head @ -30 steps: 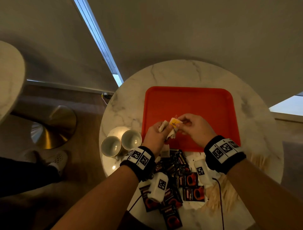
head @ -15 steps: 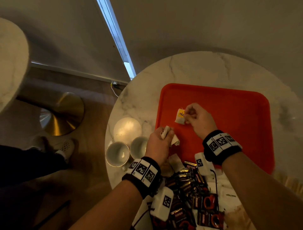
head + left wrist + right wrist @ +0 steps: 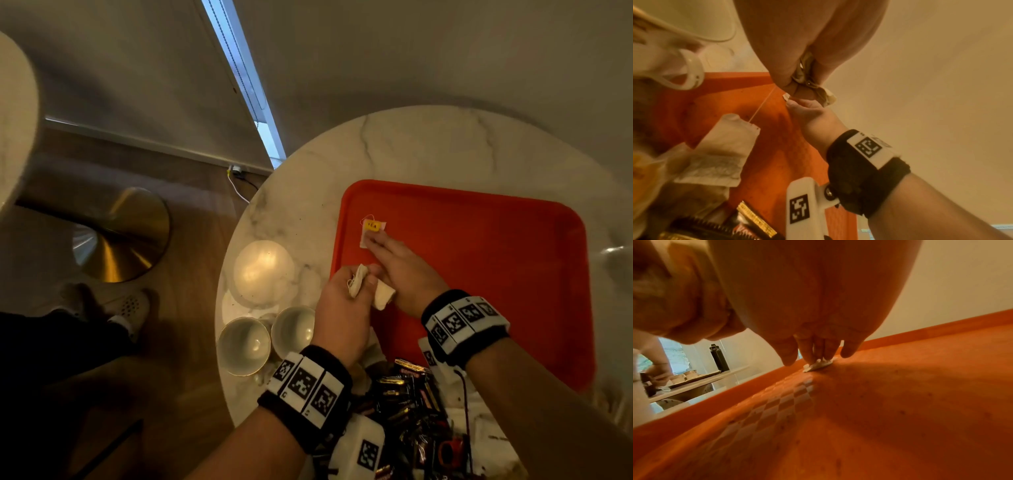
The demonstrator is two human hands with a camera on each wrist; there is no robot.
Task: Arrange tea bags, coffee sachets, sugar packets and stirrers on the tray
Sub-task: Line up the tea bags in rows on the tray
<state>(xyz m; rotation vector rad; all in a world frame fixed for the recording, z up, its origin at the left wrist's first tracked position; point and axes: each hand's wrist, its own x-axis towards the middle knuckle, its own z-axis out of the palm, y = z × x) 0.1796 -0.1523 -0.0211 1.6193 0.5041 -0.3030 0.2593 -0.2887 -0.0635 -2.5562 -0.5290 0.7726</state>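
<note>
An orange tray lies on a round marble table. A tea bag with a yellow tag lies flat near the tray's far left corner. My right hand presses it down with straight fingers; in the right wrist view the fingertips rest on the tea bag. My left hand hovers at the tray's left edge and grips a bunch of tea bags. In the left wrist view the bunch is squeezed in the fist, and one tea bag dangles by its string.
Two white cups and a saucer stand left of the tray near the table edge. Dark coffee sachets are piled in front of the tray. A black bottle and another person's hand show at a far table.
My right hand drew the yellow-tagged tea bag away from the left hand, laid it on the tray's far left and straightened its fingers on it. The left hand kept its bunch.
</note>
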